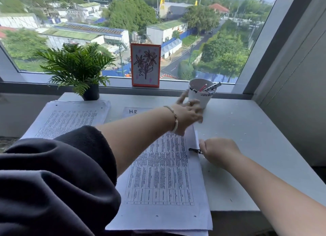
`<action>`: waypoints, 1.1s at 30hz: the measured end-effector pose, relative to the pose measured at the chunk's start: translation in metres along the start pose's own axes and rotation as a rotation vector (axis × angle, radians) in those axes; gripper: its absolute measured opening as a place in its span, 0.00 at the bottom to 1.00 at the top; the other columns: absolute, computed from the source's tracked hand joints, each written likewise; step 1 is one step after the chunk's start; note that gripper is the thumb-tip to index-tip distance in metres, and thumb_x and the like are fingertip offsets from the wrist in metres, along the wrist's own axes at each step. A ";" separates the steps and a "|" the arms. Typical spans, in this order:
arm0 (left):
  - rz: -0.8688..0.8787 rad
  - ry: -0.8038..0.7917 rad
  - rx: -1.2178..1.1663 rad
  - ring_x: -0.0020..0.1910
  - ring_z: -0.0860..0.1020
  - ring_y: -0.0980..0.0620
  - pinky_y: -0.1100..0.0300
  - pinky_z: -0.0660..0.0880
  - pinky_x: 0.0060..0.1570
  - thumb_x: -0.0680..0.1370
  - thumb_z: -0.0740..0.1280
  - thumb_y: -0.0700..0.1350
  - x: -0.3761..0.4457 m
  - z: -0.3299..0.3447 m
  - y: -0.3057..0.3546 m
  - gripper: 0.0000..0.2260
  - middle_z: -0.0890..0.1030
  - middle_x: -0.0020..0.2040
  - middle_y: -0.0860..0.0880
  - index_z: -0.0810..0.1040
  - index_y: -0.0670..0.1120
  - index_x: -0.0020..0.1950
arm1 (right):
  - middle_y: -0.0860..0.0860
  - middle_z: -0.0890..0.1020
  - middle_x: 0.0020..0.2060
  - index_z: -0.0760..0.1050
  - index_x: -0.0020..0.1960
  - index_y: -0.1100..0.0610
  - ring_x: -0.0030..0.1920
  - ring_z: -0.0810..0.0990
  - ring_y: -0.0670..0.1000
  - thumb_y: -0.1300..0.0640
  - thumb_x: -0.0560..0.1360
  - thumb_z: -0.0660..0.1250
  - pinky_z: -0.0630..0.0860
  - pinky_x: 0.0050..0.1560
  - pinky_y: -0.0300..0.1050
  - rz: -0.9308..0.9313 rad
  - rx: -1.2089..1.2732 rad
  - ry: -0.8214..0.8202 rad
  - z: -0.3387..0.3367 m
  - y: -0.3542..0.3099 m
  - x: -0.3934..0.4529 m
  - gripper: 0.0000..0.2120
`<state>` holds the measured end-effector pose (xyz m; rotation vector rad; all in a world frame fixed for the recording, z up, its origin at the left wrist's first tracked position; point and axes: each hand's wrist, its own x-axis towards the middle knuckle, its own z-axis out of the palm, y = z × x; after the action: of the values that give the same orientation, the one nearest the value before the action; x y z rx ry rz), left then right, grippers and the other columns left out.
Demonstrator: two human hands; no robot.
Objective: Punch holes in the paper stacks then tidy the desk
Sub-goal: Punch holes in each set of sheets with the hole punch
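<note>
Left hand (pixel 187 112) spread wide beside cup (pixel 201 93) — right hand (pixel 218 152) pinching binder clip (pixel 195 150) at paper stack (pixel 164 179) edge — white desk (pixel 247 130) bare rightward.

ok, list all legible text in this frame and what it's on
"HR": paper label on the desk, behind the left arm.
"MARKER": marker in the white cup.
Black lettering on the cup rim: unreadable.
Printed tables on both paper stacks: too small.
Golden-arches sign outside: logo, no words.
</note>
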<state>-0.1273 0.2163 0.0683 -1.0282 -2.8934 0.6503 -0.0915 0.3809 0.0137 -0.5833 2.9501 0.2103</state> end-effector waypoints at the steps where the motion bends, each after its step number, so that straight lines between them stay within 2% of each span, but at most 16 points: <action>1: 0.071 -0.085 0.041 0.76 0.54 0.48 0.30 0.37 0.67 0.72 0.69 0.51 0.003 0.000 0.010 0.25 0.67 0.71 0.53 0.68 0.57 0.69 | 0.54 0.81 0.52 0.75 0.50 0.53 0.50 0.78 0.58 0.51 0.83 0.44 0.66 0.41 0.44 -0.002 -0.003 0.034 0.001 0.000 -0.001 0.21; 4: 0.099 -0.312 0.085 0.73 0.61 0.50 0.30 0.36 0.67 0.75 0.67 0.51 0.013 -0.001 0.028 0.18 0.75 0.63 0.55 0.73 0.57 0.66 | 0.54 0.82 0.53 0.77 0.54 0.53 0.53 0.79 0.58 0.50 0.83 0.43 0.69 0.44 0.45 -0.027 -0.026 0.071 0.002 -0.003 -0.005 0.23; 7: 0.083 -0.415 0.105 0.72 0.63 0.49 0.32 0.39 0.69 0.76 0.66 0.54 0.018 -0.010 0.038 0.20 0.74 0.65 0.53 0.71 0.55 0.67 | 0.53 0.82 0.53 0.77 0.53 0.53 0.53 0.79 0.57 0.50 0.83 0.44 0.71 0.44 0.44 -0.015 -0.037 0.092 0.001 0.000 -0.009 0.23; 10: 0.093 -0.411 0.119 0.69 0.66 0.50 0.34 0.42 0.71 0.78 0.62 0.54 0.019 -0.018 0.045 0.16 0.75 0.63 0.53 0.74 0.54 0.64 | 0.52 0.82 0.53 0.78 0.53 0.52 0.54 0.79 0.57 0.49 0.83 0.43 0.70 0.44 0.44 0.000 -0.046 0.114 -0.003 0.006 -0.014 0.24; 13: 0.079 -0.402 0.064 0.65 0.71 0.49 0.36 0.43 0.71 0.78 0.62 0.51 0.018 -0.023 0.049 0.11 0.75 0.51 0.52 0.77 0.51 0.58 | 0.51 0.82 0.53 0.78 0.53 0.51 0.54 0.79 0.57 0.48 0.83 0.44 0.70 0.44 0.43 -0.005 -0.061 0.110 -0.008 0.007 -0.017 0.23; 16: 0.055 -0.360 0.043 0.62 0.73 0.49 0.38 0.44 0.72 0.79 0.61 0.49 0.017 -0.024 0.050 0.07 0.73 0.46 0.52 0.77 0.50 0.53 | 0.52 0.82 0.52 0.78 0.49 0.52 0.51 0.78 0.57 0.47 0.82 0.44 0.66 0.41 0.43 -0.004 -0.052 0.086 -0.010 0.006 -0.019 0.24; 18: 0.045 -0.383 0.029 0.62 0.72 0.51 0.41 0.44 0.72 0.78 0.62 0.51 0.016 -0.015 0.043 0.10 0.74 0.48 0.52 0.77 0.50 0.56 | 0.54 0.81 0.49 0.74 0.42 0.52 0.45 0.75 0.57 0.48 0.82 0.45 0.66 0.41 0.43 0.006 -0.041 0.003 -0.012 0.004 -0.020 0.22; 20: -0.048 -0.388 -0.133 0.63 0.69 0.53 0.46 0.44 0.73 0.76 0.63 0.52 0.019 -0.002 0.031 0.17 0.76 0.56 0.50 0.76 0.47 0.62 | 0.55 0.79 0.44 0.71 0.39 0.53 0.42 0.71 0.56 0.48 0.81 0.46 0.67 0.41 0.43 0.015 -0.031 -0.086 -0.013 -0.001 -0.023 0.20; 22: -0.114 -0.390 -0.231 0.69 0.65 0.48 0.52 0.44 0.71 0.74 0.64 0.52 0.018 0.001 0.021 0.24 0.75 0.66 0.47 0.73 0.43 0.67 | 0.53 0.76 0.40 0.73 0.40 0.53 0.41 0.72 0.56 0.48 0.81 0.46 0.68 0.41 0.43 0.022 -0.007 -0.147 -0.013 -0.004 -0.025 0.20; 23: -0.097 -0.392 -0.201 0.70 0.64 0.46 0.52 0.44 0.71 0.75 0.64 0.51 0.016 -0.002 0.018 0.22 0.73 0.68 0.46 0.73 0.42 0.67 | 0.52 0.76 0.39 0.75 0.41 0.53 0.41 0.73 0.56 0.48 0.80 0.47 0.68 0.40 0.43 0.024 0.010 -0.170 -0.013 -0.004 -0.027 0.21; 25: -0.093 -0.376 -0.145 0.71 0.64 0.45 0.50 0.43 0.71 0.78 0.62 0.48 0.012 -0.009 0.015 0.13 0.74 0.66 0.44 0.77 0.46 0.60 | 0.52 0.77 0.39 0.77 0.42 0.54 0.40 0.73 0.56 0.49 0.80 0.47 0.69 0.40 0.43 0.015 0.034 -0.202 -0.011 -0.004 -0.031 0.22; 27: -0.056 -0.348 -0.044 0.69 0.66 0.44 0.46 0.44 0.72 0.79 0.61 0.47 0.009 -0.021 0.015 0.04 0.76 0.58 0.44 0.74 0.48 0.48 | 0.53 0.78 0.40 0.78 0.43 0.56 0.39 0.74 0.56 0.50 0.80 0.48 0.69 0.40 0.43 0.001 0.047 -0.218 -0.008 -0.003 -0.036 0.22; 31: -0.107 -0.351 -0.034 0.71 0.64 0.44 0.44 0.44 0.73 0.80 0.62 0.47 0.002 -0.025 0.008 0.06 0.74 0.54 0.45 0.68 0.48 0.44 | 0.55 0.80 0.41 0.77 0.46 0.60 0.39 0.73 0.56 0.53 0.80 0.49 0.74 0.45 0.44 -0.024 0.048 -0.230 -0.006 -0.001 -0.043 0.20; 33: -0.124 -0.351 -0.073 0.72 0.61 0.41 0.46 0.42 0.72 0.80 0.61 0.47 -0.002 -0.023 0.000 0.07 0.74 0.57 0.44 0.68 0.48 0.42 | 0.54 0.79 0.40 0.76 0.46 0.60 0.39 0.73 0.56 0.55 0.80 0.50 0.75 0.48 0.46 -0.040 0.034 -0.236 -0.005 0.000 -0.046 0.17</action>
<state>-0.1227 0.2242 0.0896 -0.8011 -3.2704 0.7959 -0.0496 0.3973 0.0259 -0.5693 2.7073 0.2089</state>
